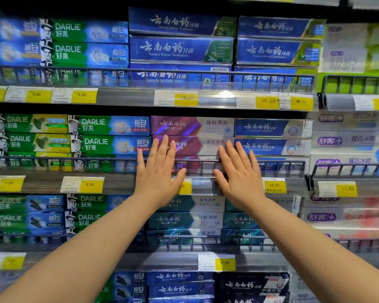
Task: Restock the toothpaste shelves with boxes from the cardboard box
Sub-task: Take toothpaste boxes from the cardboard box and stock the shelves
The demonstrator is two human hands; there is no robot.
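Both my hands reach toward the middle shelf. My left hand [159, 169] is flat, fingers spread, its fingertips against the lower purple toothpaste box [197, 145]. My right hand [239, 171] is also flat and spread, fingertips at the right end of that same box. Neither hand holds anything. A second purple box [193, 125] lies stacked on top. The black wire rail [118, 165] along the shelf front runs behind my palms. No cardboard box is in view.
Green Darlie boxes [109, 134] fill the left of each shelf. Blue Yunnan Baiyao boxes [271, 136] stand right of the purple ones and on the top shelf [182, 49]. White boxes [346, 141] are far right. Yellow price tags [90, 184] line the shelf edges.
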